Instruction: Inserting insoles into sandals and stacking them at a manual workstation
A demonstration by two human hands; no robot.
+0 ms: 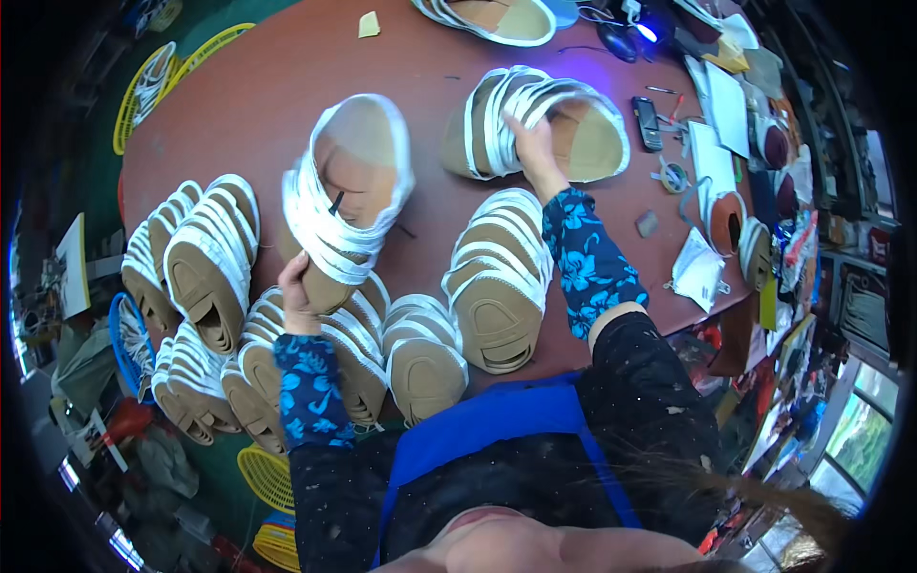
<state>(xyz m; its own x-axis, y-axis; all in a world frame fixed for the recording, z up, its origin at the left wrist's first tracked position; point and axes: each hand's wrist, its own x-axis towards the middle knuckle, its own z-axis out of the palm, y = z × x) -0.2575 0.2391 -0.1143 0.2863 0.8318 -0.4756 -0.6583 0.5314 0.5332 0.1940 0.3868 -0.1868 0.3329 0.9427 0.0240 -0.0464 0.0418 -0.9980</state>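
My left hand (298, 291) grips the lower left side of a nested stack of white-edged shoe uppers (330, 250). The stack's open end faces up, showing a pale lining and a small dark mark inside; its rim is slightly blurred. Further right, my right hand (537, 151) is closed over the inner edge of another nested stack of shoe uppers (497, 124), which lies on its side on the reddish-brown table (239, 105). Some of the right fingers are hidden inside. Below my hands stand several tan and white stacks, among them one tall stack (497, 310) and a shorter stack (425, 368).
More stacks (208, 253) crowd the table's left edge. At the far edge lies another stack (516, 21). On the right are a black phone (647, 124), a tape roll (673, 176), a white mask-like piece (699, 269) and papers. Yellow baskets (266, 476) stand below the table.
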